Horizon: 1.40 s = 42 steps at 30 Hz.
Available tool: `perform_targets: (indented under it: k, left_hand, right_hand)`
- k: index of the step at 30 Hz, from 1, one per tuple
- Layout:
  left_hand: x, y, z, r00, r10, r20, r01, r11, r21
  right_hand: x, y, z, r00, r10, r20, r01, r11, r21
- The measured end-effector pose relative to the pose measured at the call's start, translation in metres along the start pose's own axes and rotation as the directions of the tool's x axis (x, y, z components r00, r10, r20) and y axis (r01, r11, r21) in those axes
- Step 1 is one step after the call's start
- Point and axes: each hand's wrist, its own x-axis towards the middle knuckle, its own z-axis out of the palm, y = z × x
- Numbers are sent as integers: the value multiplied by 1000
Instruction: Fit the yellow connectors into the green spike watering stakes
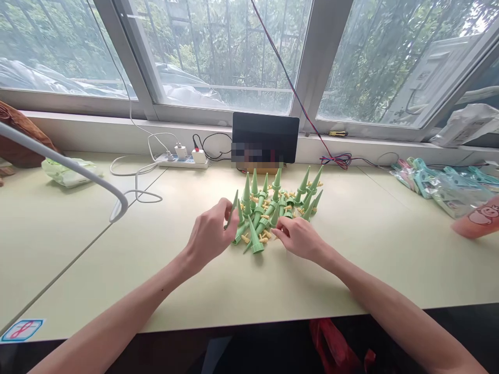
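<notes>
My left hand [210, 228] is closed, with a green plastic watering spike [233, 206] between its thumb and fingers, the tip pointing up. The fingers of my right hand [299, 238] are pinched together at the near right side of the pile; what they hold is too small to make out. Between and beyond both hands lies a heap of similar green spikes [255, 240], some upright on their caps and others on their sides. Small yellow valve pieces [245, 238] are scattered among them.
Behind the pile a black tablet [265, 137] leans near the window sill. A power strip [183, 161] with white cables is at the left back. A grey curved tube [78, 169] crosses the left side. Packaged items [440, 182] and a pink cup [477, 218] stand right.
</notes>
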Motion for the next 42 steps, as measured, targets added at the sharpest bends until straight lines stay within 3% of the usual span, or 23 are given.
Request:
perform_targets:
  k: [4,12,15,21,25,32,37,42]
  left_hand:
    - [-6,3,8,995,78,59,-62,971,-233]
    - [-11,7,14,975,50,215,74,844,-531]
    - [-11,10,14,961,15,277,172,753,-635]
    - [-9,16,15,912,35,409,330,528,-782]
    - [-8,20,14,885,61,462,392,438,-809]
    - [-8,21,13,865,106,490,408,421,-810]
    - [-10,21,14,836,163,524,412,443,-796]
    - [-11,18,17,832,181,525,403,454,-795]
  right_hand:
    - [0,0,5,997,2,-78,8,993,122]
    - [-1,-8,4,999,24,-29,-15,961,278]
    - [-2,-9,5,1000,-9,-8,11,929,369]
    - [-2,-8,10,992,-88,-94,123,869,480]
    - [-3,-11,12,995,-58,-86,99,783,614]
    - [-4,-13,18,997,-6,-72,63,570,819]
    - [-4,-14,18,993,36,-113,72,572,817]
    - [-4,-16,18,992,1,-127,105,553,826]
